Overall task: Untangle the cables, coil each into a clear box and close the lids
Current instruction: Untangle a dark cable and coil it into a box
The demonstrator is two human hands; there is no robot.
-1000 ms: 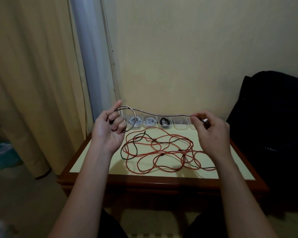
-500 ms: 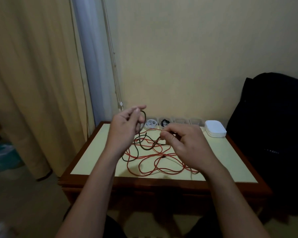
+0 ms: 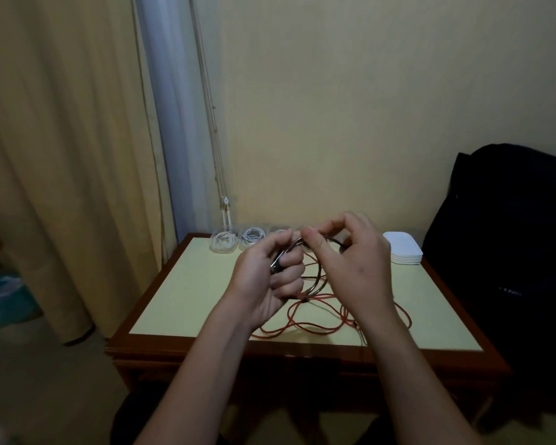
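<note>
My left hand [image 3: 270, 277] grips a dark cable [image 3: 318, 285] wound into a small coil above the table. My right hand [image 3: 350, 261] pinches the same cable at the top of the loop, close to my left fingers. Below them a red cable [image 3: 305, 326] lies in loose tangled loops on the pale green tabletop [image 3: 187, 300], with a thin black cable mixed in. Clear boxes [image 3: 223, 244] holding coiled white cables stand in a row at the table's back edge; my hands hide part of the row.
A stack of white lids [image 3: 403, 252] sits at the back right of the table. A black bag [image 3: 507, 252] stands against the table's right side. A curtain [image 3: 61, 155] hangs at the left, and the wall is right behind the boxes.
A second ago my hands held the dark cable stretched wide apart. They have come together over the table's middle, and the cable now forms a small coil in my left hand.
</note>
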